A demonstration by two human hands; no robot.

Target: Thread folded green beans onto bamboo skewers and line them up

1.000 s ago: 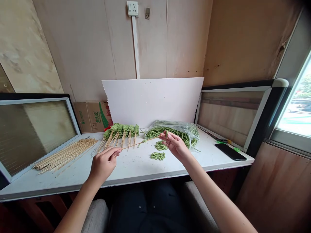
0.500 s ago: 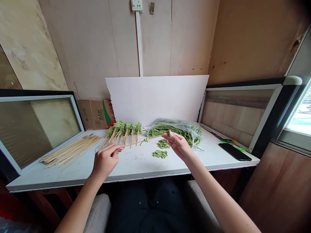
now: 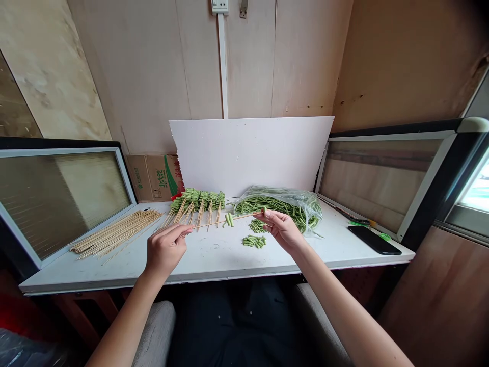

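My left hand point(image 3: 168, 250) pinches one end of a thin wooden skewer point(image 3: 212, 223) above the white table. Green bean pieces point(image 3: 228, 219) sit on the skewer between the hands. At its other end, my right hand point(image 3: 280, 228) has its fingertips closed on a short green bean piece point(image 3: 264, 209). Below lie two small piles of cut bean pieces point(image 3: 254, 241). Behind the skewer are stacked, loaded bean skewers point(image 3: 200, 199) and a clear plastic bag of long green beans point(image 3: 278, 204).
Bare skewers point(image 3: 118, 234) lie fanned out on the white table point(image 3: 214, 262) at the left. A black phone point(image 3: 374, 239) lies at the right. A cardboard box point(image 3: 151, 178), a white board point(image 3: 252, 155) and framed glass panels point(image 3: 382, 178) surround the tabletop.
The bean pieces on the skewer have turned from lying nearly flat to nearly upright. The view has shifted slightly, while both hands keep about the same places.
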